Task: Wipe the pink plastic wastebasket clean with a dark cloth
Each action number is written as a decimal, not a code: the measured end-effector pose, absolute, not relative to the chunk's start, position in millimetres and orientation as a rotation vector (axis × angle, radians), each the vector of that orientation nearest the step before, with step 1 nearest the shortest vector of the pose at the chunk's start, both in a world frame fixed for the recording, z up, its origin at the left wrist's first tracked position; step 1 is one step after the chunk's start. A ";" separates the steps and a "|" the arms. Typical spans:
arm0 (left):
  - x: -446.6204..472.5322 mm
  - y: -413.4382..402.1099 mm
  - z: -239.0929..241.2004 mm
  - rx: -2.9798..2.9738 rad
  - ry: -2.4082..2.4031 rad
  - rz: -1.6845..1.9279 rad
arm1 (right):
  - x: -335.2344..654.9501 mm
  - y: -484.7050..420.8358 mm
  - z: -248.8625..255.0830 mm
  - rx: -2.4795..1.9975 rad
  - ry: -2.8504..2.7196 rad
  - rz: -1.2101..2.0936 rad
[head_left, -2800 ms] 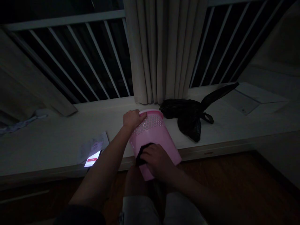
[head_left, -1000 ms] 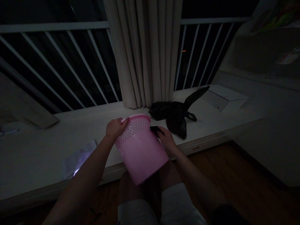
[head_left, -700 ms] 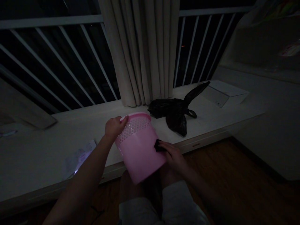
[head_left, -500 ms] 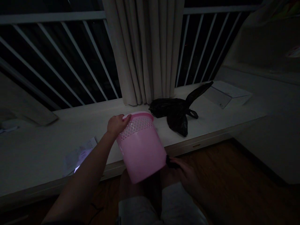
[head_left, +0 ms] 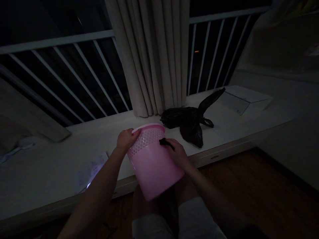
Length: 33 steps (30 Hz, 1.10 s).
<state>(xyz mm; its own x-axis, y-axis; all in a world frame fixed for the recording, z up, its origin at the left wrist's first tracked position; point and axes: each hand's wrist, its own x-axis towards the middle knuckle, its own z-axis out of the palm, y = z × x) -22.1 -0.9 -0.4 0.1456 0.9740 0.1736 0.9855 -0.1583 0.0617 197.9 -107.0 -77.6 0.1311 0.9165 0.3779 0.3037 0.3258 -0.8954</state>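
A white window ledge (head_left: 59, 152) runs across a dim room above a brown wooden floor (head_left: 239, 179), with a beige curtain (head_left: 154, 59) hanging between two stretches of white railing (head_left: 62, 40). One pink wastebasket (head_left: 157, 171), its upper band perforated, tilts across the ledge's front edge, base above a seated person's lap. Two hands are at work: the left hand (head_left: 126, 139) grasps the basket's rim at its left, thumb hooked over, while the right hand (head_left: 178, 154) clutches one black cloth (head_left: 164, 141) at the basket's right side, just below the perforations. Just beyond, a knotted black plastic bag (head_left: 190, 124) sprawls toward the ledge's back edge; whether it is one bag or two cannot be told. One pale box (head_left: 249, 96) lies farther right. Near the front edge at left, papers (head_left: 93, 166) and a bright sliver (head_left: 88, 185) are partly blocked by the left forearm.
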 end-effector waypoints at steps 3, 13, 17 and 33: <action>-24.8 -1.8 -1.9 -2.312 -2.012 -0.279 | 198.8 -136.7 -95.4 -1.206 -1.398 0.639; -22.6 1.3 -8.2 -2.343 -1.959 -0.376 | 208.4 -212.4 -119.9 -1.270 -1.366 0.637; -45.1 -8.1 -16.6 -2.322 -1.967 -0.445 | 189.0 -188.2 -97.8 -1.257 -1.482 0.573; -5.9 -13.0 21.5 -2.347 -1.899 -0.234 | 142.8 -191.1 -88.8 -1.175 -1.980 0.359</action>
<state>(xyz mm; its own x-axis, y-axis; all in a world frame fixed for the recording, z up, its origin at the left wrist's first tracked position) -5.9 -13.0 21.5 0.2038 0.9603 0.1907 0.9778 -0.2093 0.0090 142.8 -191.1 -88.8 -0.2594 0.8351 0.4851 0.6115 0.5308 -0.5868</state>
